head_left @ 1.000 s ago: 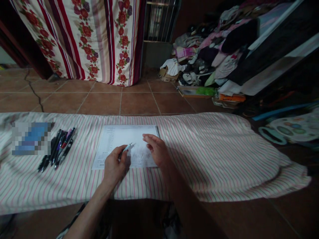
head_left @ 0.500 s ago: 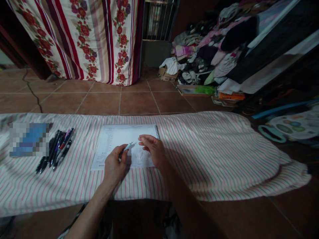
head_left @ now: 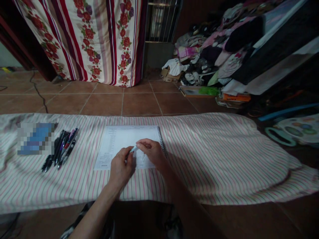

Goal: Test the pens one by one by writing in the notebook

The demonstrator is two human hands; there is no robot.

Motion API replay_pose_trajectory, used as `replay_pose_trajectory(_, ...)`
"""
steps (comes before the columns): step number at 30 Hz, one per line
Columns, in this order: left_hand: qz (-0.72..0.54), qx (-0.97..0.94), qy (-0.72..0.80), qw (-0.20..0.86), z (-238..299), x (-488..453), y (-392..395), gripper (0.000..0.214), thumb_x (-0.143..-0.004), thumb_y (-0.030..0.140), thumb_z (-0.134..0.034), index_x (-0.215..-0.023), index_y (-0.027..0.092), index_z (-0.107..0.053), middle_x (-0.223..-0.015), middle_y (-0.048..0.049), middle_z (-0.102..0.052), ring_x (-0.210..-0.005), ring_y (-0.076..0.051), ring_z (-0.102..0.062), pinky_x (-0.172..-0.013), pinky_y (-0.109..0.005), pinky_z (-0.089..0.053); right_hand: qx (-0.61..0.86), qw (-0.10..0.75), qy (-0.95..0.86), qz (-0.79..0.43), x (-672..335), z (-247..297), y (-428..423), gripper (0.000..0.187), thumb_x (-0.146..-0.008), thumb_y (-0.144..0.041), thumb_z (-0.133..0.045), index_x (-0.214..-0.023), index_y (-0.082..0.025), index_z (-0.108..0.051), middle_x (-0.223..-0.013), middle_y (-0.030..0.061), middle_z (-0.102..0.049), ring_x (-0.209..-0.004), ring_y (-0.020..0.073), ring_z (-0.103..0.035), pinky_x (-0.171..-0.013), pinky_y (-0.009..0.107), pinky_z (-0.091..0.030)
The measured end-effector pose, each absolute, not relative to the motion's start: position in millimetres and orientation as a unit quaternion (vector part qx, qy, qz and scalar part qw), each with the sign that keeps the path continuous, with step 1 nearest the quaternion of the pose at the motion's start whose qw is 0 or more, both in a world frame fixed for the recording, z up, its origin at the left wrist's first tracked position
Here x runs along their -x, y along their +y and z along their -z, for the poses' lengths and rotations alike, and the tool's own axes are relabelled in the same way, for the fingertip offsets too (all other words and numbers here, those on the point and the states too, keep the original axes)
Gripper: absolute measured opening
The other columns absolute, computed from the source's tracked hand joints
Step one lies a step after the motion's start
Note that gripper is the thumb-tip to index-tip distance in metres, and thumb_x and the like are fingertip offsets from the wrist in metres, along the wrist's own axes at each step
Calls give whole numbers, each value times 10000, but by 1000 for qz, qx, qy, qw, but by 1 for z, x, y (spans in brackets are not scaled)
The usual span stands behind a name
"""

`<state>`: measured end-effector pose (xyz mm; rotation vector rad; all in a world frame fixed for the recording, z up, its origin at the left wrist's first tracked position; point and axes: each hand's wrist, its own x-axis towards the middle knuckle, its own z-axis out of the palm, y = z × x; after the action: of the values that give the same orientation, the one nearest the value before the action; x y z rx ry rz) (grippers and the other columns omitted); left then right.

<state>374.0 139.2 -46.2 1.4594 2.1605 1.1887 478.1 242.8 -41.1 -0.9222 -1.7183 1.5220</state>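
My left hand point(head_left: 121, 166) is closed around a pen point(head_left: 133, 149), whose pale blue end sticks out past the thumb and forefinger. The rest of the pen is hidden in the palm. At that end, the fingertips of my right hand point(head_left: 152, 152) pinch the pen's point. Both hands are over a spiral-bound notebook point(head_left: 129, 132) lying open-faced with a white page, printed text down its left side and a faint drawing near the bottom. Its coil runs along the right edge.
Several pens point(head_left: 61, 147) lie in a bunch on the striped cloth point(head_left: 211, 156), left of the notebook. A blurred-out blue item point(head_left: 37, 137) is beyond them. Past the tiled floor point(head_left: 139, 101) hang a floral curtain point(head_left: 107, 43) and a heap of clothes point(head_left: 199, 56).
My right fingertips have come in from the right and closed on the pen's end, where a gap showed before. The view has shifted slightly, moving everything a little to the right.
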Motion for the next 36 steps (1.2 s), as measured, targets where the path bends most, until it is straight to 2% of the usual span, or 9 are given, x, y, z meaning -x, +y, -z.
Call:
replay_pose_trajectory(4,-407,-517,741,132,49,-374,138,290,-854,269,-397,-1056,193,-590,-907,-59,-654,-823,-186,-613,-758,-332,-471,349,324,-699,-533,-477,44,243,147,-738,-319,-565,-729,-195,-643,-646,-13,-636,-607,126,-578,-581,235,-437)
replay_pose_trajectory(11,-396,-556,720,125,50,-372,136,374,-862,225,-371,-1198,195,-531,-919,-63,-640,-815,-173,-603,-753,-324,-477,360,334,-706,-510,-478,49,247,157,-749,-331,-546,-732,-196,-623,-632,-10,-606,-602,127,-556,-531,219,-400)
replay_pose_trajectory(13,-391,-554,724,126,49,-372,135,365,-856,210,-360,-1171,194,-544,-900,-58,-625,-794,-168,-601,-738,-318,-479,361,334,-701,-516,-479,49,248,158,-751,-334,-545,-737,-194,-619,-637,-10,-603,-592,122,-547,-527,218,-395)
replay_pose_trajectory(17,-404,-549,722,118,46,-373,135,334,-807,142,-373,-1073,187,-569,-981,-68,-605,-887,-171,-592,-787,-314,-471,368,326,-705,-512,-479,46,246,162,-758,-338,-540,-726,-194,-609,-620,-17,-588,-578,119,-538,-541,223,-400)
replay_pose_trajectory(21,-385,-542,739,109,46,-374,134,345,-763,100,-394,-1051,168,-571,-861,-42,-608,-775,-163,-584,-717,-301,-469,377,314,-707,-509,-477,44,242,164,-757,-339,-542,-729,-190,-606,-601,-22,-575,-572,120,-536,-550,229,-408)
replay_pose_trajectory(25,-368,-528,759,100,41,-375,135,300,-846,246,-417,-1077,188,-599,-840,-29,-605,-641,-138,-562,-629,-285,-442,373,308,-703,-521,-475,42,239,162,-750,-333,-544,-720,-185,-600,-602,-22,-574,-557,113,-528,-538,225,-399)
replay_pose_trajectory(28,-349,-518,776,94,38,-375,134,311,-874,345,-421,-1078,225,-623,-827,-19,-614,-641,-134,-568,-599,-270,-413,360,312,-706,-523,-474,42,237,157,-749,-320,-543,-722,-177,-602,-607,-20,-581,-550,106,-525,-537,223,-395)
replay_pose_trajectory(32,-321,-494,805,67,38,-374,134,268,-876,341,-444,-1002,238,-657,-801,-11,-627,-682,-138,-586,-572,-249,-368,346,317,-702,-536,-471,45,233,155,-740,-313,-556,-705,-173,-614,-589,-20,-577,-541,101,-517,-532,223,-389)
replay_pose_trajectory(36,-312,-475,822,35,38,-373,133,225,-864,330,-481,-946,234,-667,-783,6,-640,-620,-118,-567,-539,-241,-323,346,321,-654,-592,-469,45,232,151,-706,-319,-597,-729,-178,-648,-572,-25,-573,-533,99,-506,-506,218,-387)
